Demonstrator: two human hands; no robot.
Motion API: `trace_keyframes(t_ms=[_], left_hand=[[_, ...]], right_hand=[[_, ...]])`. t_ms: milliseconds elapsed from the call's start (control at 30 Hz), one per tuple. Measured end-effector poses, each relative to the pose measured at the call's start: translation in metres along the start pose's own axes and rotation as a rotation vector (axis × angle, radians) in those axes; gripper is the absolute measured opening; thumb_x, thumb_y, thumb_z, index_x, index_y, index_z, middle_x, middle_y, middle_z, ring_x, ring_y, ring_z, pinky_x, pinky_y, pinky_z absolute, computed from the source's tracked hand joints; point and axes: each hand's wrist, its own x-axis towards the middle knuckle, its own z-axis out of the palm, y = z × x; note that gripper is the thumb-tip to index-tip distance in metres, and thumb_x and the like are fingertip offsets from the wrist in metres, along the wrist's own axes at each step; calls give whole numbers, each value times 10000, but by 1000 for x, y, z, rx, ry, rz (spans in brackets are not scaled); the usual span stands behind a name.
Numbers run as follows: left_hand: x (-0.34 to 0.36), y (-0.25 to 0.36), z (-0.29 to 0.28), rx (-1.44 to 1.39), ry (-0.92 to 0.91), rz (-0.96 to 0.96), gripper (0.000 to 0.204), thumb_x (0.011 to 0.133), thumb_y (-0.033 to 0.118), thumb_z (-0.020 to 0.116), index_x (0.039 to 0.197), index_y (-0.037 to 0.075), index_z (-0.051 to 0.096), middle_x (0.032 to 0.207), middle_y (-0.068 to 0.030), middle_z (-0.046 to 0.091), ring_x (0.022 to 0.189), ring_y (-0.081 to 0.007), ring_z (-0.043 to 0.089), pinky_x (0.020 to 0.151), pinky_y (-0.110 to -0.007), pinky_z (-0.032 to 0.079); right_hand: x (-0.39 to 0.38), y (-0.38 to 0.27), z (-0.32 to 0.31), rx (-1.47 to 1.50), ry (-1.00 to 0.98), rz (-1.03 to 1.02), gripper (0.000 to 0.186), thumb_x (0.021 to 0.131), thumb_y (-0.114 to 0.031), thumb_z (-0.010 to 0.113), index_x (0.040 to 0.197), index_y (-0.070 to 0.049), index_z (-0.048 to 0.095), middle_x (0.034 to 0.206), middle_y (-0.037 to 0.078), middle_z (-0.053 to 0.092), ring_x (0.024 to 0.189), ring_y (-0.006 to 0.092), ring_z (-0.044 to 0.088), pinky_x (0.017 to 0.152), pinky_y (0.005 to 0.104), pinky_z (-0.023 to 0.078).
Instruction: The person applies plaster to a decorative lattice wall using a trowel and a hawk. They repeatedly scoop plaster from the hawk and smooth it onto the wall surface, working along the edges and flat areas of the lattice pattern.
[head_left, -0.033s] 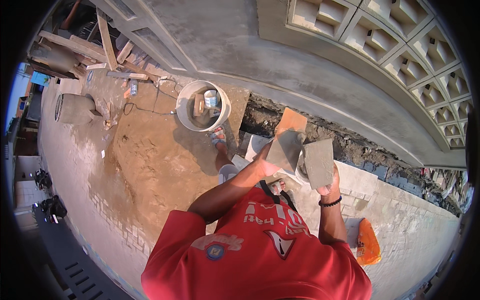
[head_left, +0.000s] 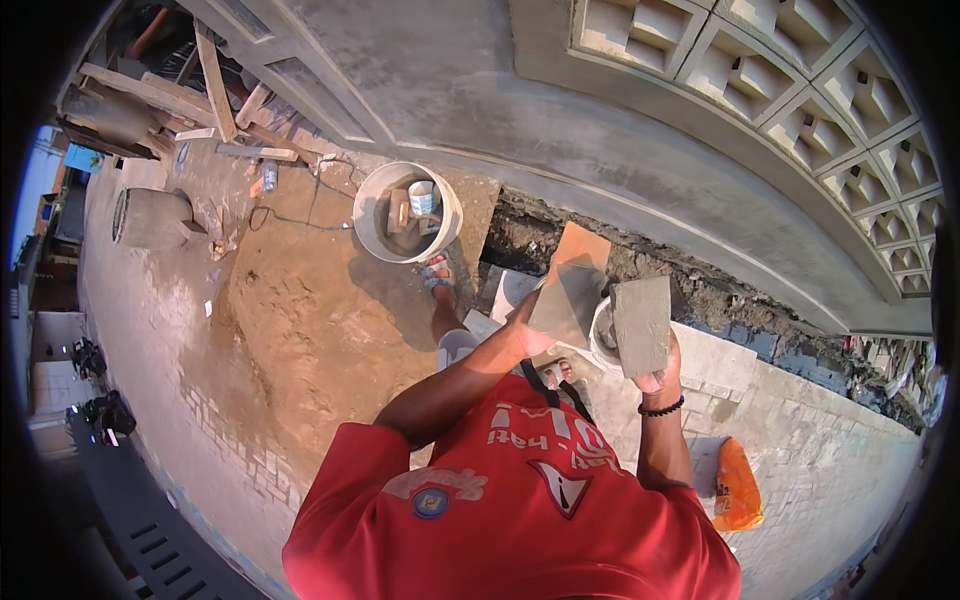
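Note:
My left hand (head_left: 530, 332) grips the edge of a flat, orange-brown tile (head_left: 580, 250), with the fingers partly hidden; its far end is sunlit, the nearer part in shadow. My right hand (head_left: 660, 376) holds a grey rectangular tile (head_left: 642, 325) from its near right side, the thumb side hidden by the tile. Rough grey smears cover that tile's upper face. Between the two tiles, lower down, a small white bucket (head_left: 601, 338) shows in part. A black beaded bracelet circles my right wrist.
A large pale bucket (head_left: 408, 212) with a tin and blocks inside stands ahead on brown sand (head_left: 310, 300). An open trench (head_left: 700, 290) runs along the grey wall (head_left: 450, 90). An orange bag (head_left: 737, 487) lies on the paving at right. Timber (head_left: 212, 80) is piled far left.
The grey tile in my right hand has shifted slightly right, showing more of the small bucket. The orange-brown tile in my left hand has tilted a little.

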Motion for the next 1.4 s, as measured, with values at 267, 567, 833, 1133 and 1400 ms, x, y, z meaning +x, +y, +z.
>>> trace_keyframes(t_ms=[267, 567, 833, 1133, 1400], left_hand=[[-43, 7, 3, 4, 39, 162, 383, 933, 356, 480, 1251, 144, 504, 1127, -55, 592, 1017, -211, 585, 829, -376, 496], [-82, 69, -16, 114, 170, 243, 331, 952, 329, 463, 1209, 130, 526, 1091, -42, 609, 940, -204, 618, 746, -350, 527], [-66, 146, -9, 99, 337, 244, 386, 950, 435, 409, 1167, 150, 553, 976, -41, 626, 795, -217, 592, 682, -376, 462], [-88, 180, -30, 250, 303, 320, 267, 951, 338, 421, 1101, 148, 533, 990, -22, 586, 870, -180, 559, 751, -341, 460], [-84, 186, -28, 58, 341, 293, 374, 958, 446, 369, 1155, 174, 534, 1012, -20, 593, 868, -195, 566, 757, -373, 453]], right_hand=[[23, -28, 6, 126, -156, -43, 428, 862, -51, 521, 1275, 42, 456, 1162, 165, 597, 1035, 253, 617, 884, 359, 520], [140, -38, 39, 26, -258, -206, 513, 887, -27, 536, 1371, 3, 370, 1237, 121, 560, 1051, 175, 600, 882, 313, 520], [292, -51, 78, -135, -170, -400, 417, 895, -35, 560, 1296, -51, 448, 1177, 74, 593, 1025, 124, 569, 860, 278, 479], [398, -52, 83, -274, -133, -586, 428, 875, -33, 586, 1282, -76, 462, 1127, 41, 599, 928, 90, 554, 766, 258, 450], [411, -47, 78, -247, -72, -658, 430, 851, -21, 607, 1263, -62, 491, 1129, 57, 579, 937, 90, 543, 774, 244, 445]])
